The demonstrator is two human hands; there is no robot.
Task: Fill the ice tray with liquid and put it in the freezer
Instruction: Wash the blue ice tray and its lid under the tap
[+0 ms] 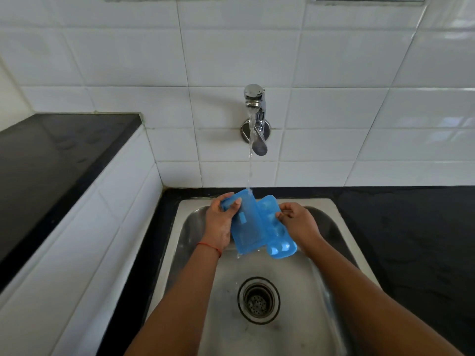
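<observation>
Your left hand is wrapping its fingers around the far end of the flat blue lid, tilting it so the tap stream striking just beyond your fingertips is sheeting off its near end into the sink. Your right hand is pinching the ice tray by its right edge, keeping it beside the lid, touching it and clear of the stream, probably waiting its turn.

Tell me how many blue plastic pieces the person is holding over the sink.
2. A flat blue lid in the left hand, under the tap's stream, and a blue ice tray with moulded pockets beside it, in the right hand. None seems hidden.
</observation>
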